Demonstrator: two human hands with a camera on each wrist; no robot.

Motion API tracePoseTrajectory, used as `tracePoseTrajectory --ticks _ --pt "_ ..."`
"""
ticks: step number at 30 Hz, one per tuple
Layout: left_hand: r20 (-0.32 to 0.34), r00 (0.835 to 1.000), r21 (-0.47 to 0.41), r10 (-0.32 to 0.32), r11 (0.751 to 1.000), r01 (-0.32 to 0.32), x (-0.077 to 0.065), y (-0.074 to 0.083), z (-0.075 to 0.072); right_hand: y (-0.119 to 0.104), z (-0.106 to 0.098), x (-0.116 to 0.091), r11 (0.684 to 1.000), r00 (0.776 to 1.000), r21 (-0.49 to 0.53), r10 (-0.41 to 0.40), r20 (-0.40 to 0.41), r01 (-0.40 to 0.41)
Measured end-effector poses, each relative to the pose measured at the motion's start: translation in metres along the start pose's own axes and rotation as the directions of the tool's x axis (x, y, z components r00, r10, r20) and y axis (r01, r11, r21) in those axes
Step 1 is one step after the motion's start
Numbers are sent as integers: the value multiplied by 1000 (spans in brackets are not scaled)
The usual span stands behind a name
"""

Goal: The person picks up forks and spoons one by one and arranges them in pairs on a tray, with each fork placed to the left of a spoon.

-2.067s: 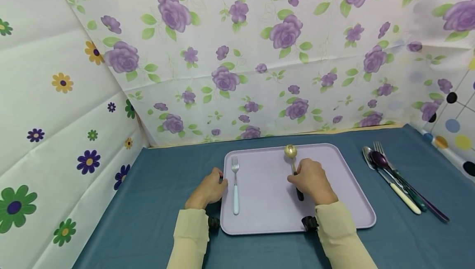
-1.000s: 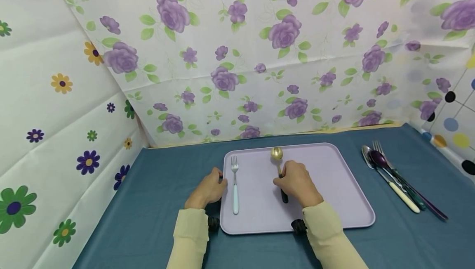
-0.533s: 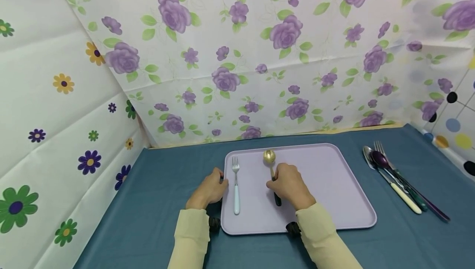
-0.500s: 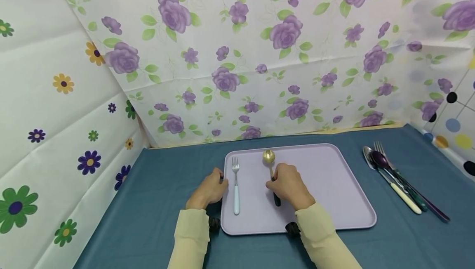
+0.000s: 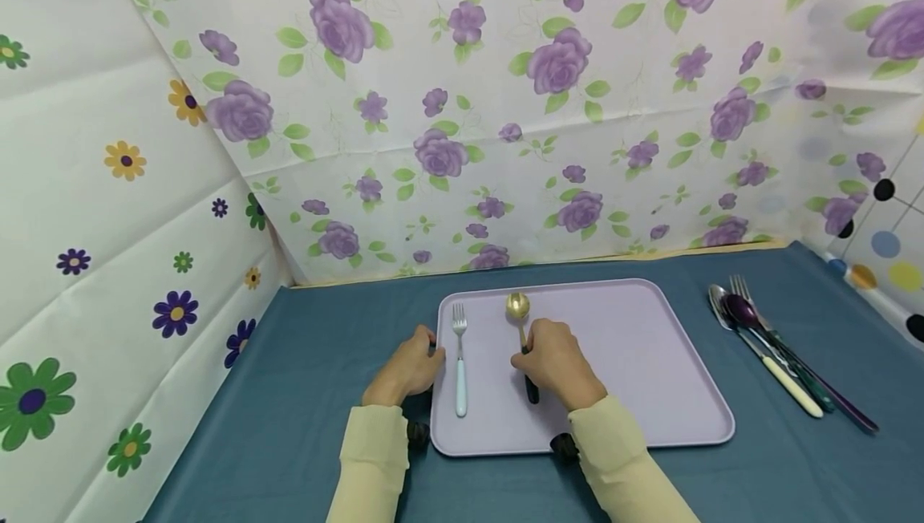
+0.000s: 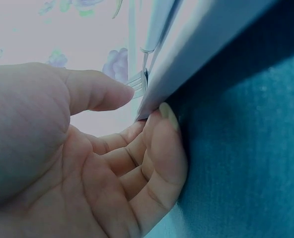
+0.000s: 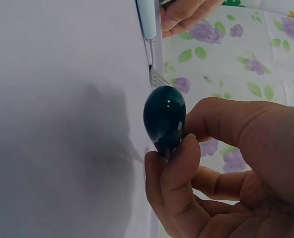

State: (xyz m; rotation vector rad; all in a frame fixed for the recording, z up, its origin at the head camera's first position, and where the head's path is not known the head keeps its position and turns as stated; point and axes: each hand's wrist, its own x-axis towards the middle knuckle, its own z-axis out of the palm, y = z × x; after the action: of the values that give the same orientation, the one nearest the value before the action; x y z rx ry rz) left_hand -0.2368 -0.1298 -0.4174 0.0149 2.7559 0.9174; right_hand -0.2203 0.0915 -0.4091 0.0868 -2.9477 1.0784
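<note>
My right hand [image 5: 557,358] pinches the dark green handle of a gold-bowled spoon [image 5: 517,306] between thumb and fingers, over the lilac tray [image 5: 635,395]. Seen from the right wrist, the handle's rounded end [image 7: 165,116] points at the camera. The left hand [image 5: 407,366] grips the tray's left rim: in the left wrist view its thumb [image 6: 100,91] lies on the inner side and curled fingers touch the outer edge. A fork [image 5: 460,370] with a pale blue handle lies on the tray near that rim, left of the spoon.
Right of the tray, a pile of cutlery [image 5: 772,354] lies on the blue cloth [image 5: 325,330], with spoons and a fork among it. Flower-patterned sheets [image 5: 390,106] stand up behind and at the left; a dotted one [image 5: 895,226] is at the right.
My right hand has carried the spoon leftward across the tray, closer to the fork, slowing over the last half second. The left hand, tray and fork have stayed in place.
</note>
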Motion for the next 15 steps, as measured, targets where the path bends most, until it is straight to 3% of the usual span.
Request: tracePoseTrajectory --ticks 15 --pt "11 1000 12 13 1000 -13 2 -1 -1 -8 7 0 1000 999 -10 7 34 -7"
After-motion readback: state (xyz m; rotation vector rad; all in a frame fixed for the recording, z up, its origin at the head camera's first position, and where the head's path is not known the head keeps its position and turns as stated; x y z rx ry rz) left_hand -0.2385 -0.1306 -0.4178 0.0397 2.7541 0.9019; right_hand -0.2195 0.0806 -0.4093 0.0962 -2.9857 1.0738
